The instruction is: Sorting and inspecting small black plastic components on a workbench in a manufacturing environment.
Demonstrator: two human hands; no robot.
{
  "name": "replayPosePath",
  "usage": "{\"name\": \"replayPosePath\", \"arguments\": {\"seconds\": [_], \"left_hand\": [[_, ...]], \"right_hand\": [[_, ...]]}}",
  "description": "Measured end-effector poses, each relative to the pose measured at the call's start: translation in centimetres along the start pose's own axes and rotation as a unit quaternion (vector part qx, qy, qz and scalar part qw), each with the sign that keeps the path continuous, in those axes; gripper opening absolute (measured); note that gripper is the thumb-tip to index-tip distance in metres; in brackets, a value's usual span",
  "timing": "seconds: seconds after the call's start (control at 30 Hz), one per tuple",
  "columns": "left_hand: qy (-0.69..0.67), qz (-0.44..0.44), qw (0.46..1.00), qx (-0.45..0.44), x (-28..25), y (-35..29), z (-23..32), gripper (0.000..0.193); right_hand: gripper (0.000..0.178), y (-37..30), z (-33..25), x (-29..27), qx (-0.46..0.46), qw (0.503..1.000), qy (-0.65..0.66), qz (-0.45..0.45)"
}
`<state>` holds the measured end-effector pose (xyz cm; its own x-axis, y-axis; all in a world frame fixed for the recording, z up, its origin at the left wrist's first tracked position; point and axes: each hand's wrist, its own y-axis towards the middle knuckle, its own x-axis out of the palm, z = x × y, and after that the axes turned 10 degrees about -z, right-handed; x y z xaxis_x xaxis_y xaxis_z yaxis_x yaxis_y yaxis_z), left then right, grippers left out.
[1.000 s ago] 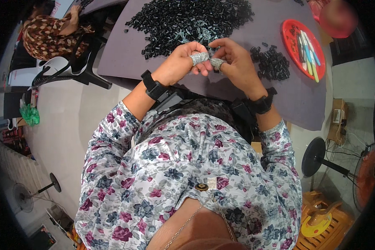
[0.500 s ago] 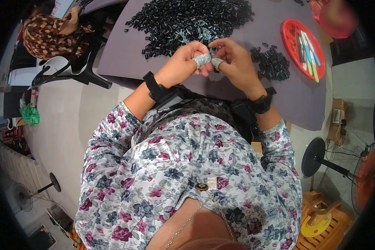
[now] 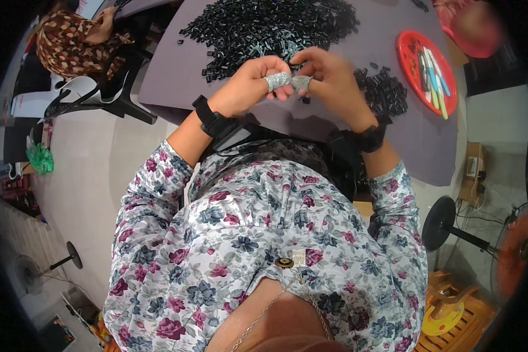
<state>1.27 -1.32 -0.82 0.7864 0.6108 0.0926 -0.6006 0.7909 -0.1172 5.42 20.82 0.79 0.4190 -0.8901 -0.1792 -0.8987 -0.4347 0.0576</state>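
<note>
Grey-purple cloth-covered table fills the top centre, pale floor around it. Large loose heap of small, glossy black pieces spreads over the far part of the table, a greyish patch at its near edge. Smaller pile of similar black pieces sits just right of the hands. Round red plastic tray further right, holding dark bits and several slim tools with white, blue and green handles.

Left hand and right hand are up together at the big heap's near edge — fingers curled, fingertips meeting or nearly so. Each thumb is wrapped in whitish-grey tape. Cannot tell if either one grips a piece — fingertips hide it, right is a bit blurred. Black wrist straps on both wrists; floral-print white shirt below.

Upper left: co-worker in brown patterned top, on a black-and-white chair. Green plastic bag lower down. Right side: brown cardboard box, fan with round black base, orange slatted seat.
</note>
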Motion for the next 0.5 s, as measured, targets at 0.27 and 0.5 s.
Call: {"name": "replayPosePath", "arguments": {"seconds": [0.27,0.5], "left_hand": [[-0.051,0.094,0.994,-0.039,-1.7,-0.9,-2.2,0.012],[-0.060,0.101,0.992,-0.044,-1.4,-0.9,-2.0,0.011]], "right_hand": [[0.023,-1.1,2.1,-3.0,0.032,0.979,-0.195,0.051],[0.025,-1.3,3.6,-0.4,0.018,0.925,-0.380,-0.015]]}}
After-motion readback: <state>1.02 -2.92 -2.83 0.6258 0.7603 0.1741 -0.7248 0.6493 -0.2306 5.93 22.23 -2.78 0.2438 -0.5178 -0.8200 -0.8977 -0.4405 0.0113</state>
